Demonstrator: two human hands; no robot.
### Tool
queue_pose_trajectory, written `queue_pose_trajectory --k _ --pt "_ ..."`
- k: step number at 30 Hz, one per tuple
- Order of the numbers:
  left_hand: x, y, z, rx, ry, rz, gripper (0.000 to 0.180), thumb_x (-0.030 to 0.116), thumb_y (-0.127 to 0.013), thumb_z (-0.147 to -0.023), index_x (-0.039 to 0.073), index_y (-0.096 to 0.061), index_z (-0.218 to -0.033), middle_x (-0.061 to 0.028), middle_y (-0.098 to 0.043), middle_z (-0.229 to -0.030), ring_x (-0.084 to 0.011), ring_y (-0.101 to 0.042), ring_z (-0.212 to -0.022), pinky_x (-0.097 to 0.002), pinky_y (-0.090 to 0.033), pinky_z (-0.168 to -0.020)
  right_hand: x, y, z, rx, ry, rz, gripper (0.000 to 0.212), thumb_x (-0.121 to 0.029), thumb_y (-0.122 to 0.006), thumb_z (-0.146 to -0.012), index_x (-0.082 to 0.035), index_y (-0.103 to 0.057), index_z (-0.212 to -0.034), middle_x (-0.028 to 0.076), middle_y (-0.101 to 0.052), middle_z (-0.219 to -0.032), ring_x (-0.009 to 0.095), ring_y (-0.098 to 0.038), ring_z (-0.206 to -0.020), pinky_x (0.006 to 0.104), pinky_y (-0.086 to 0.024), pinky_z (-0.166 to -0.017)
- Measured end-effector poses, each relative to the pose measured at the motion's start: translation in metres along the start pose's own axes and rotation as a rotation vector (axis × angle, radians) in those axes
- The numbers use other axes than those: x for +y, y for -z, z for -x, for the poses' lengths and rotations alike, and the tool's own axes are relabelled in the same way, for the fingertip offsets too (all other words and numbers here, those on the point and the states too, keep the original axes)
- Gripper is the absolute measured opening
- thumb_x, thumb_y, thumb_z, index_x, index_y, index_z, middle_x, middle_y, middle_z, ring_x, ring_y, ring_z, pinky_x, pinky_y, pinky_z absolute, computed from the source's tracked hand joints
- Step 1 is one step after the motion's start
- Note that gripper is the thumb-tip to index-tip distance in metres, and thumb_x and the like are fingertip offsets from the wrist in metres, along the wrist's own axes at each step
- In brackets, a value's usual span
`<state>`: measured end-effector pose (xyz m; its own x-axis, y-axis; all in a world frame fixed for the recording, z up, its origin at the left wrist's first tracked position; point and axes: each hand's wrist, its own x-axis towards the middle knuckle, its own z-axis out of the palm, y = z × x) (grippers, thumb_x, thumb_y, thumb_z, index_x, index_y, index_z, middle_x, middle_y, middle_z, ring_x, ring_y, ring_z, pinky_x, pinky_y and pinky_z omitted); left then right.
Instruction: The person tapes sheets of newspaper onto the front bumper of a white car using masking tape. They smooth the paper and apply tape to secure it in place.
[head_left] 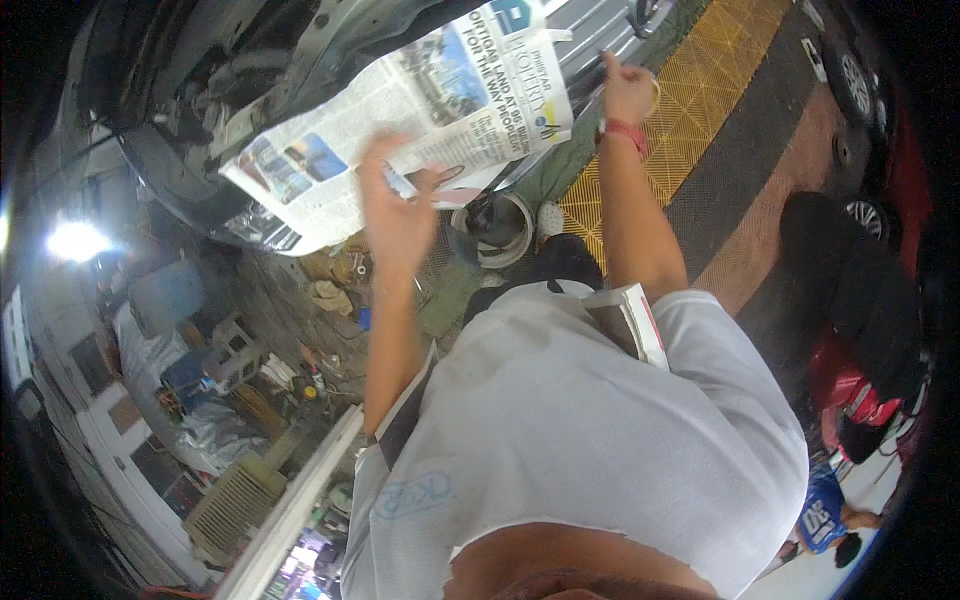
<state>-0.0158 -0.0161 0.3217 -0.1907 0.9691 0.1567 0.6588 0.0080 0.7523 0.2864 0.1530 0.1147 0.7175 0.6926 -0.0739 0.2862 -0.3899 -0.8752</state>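
Newspaper (435,115) opened out over the car (590,35), contact unclear; it lies beneath and beyond the left fingers, its near right edge short of the right fingers. Bucket (527,225) below and right of the left fingers. Left fingers (378,152) blurred, parted from thumb, nothing seen between. Right fingers (622,88) partly curled; hold, cannot tell. Judgement: steady both ends, smooth lightly outward; thin edges may tear.
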Motion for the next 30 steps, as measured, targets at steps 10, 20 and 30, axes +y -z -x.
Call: queue_pose_trajectory --k 10,20,30 --pt "0.088 0.011 0.113 -1.353 -0.251 0.592 0.058 0.014 -0.084 -0.084 0.006 -0.066 -0.139 -0.0150 -0.067 -0.142 -0.0321 -0.059 -0.138 -0.0450 -0.047 -0.116 0.109 0.037 0.148 -0.218 -0.025 0.268 0.046 -0.045 -0.084 -0.089 -0.001 -0.072 -0.099 0.016 -0.076 -0.095 0.034 -0.073 -0.085 0.0446 -0.056 -0.085" --pt "-0.033 0.289 0.172 -0.160 -0.378 0.390 0.063 0.032 -0.084 -0.090 0.001 -0.063 -0.141 -0.0143 -0.071 -0.136 -0.0278 -0.064 -0.131 -0.0441 -0.046 -0.118 -0.082 0.131 0.480 -2.002 0.775 0.037 0.072 -0.052 -0.090 -0.080 -0.008 -0.070 -0.134 0.016 -0.068 -0.140 0.031 -0.064 -0.127 0.0408 -0.050 -0.108" --pt "-0.104 0.514 0.311 0.431 -0.540 0.413 0.047 0.023 -0.060 -0.104 -0.008 -0.061 -0.140 -0.0274 -0.064 -0.141 -0.0398 -0.061 -0.133 -0.0528 -0.038 -0.122 -0.079 0.199 0.681 -2.376 0.829 0.234 0.038 -0.036 -0.078 -0.094 -0.001 -0.078 -0.111 0.020 -0.077 -0.103 0.033 -0.073 -0.103 0.0431 -0.056 -0.088"
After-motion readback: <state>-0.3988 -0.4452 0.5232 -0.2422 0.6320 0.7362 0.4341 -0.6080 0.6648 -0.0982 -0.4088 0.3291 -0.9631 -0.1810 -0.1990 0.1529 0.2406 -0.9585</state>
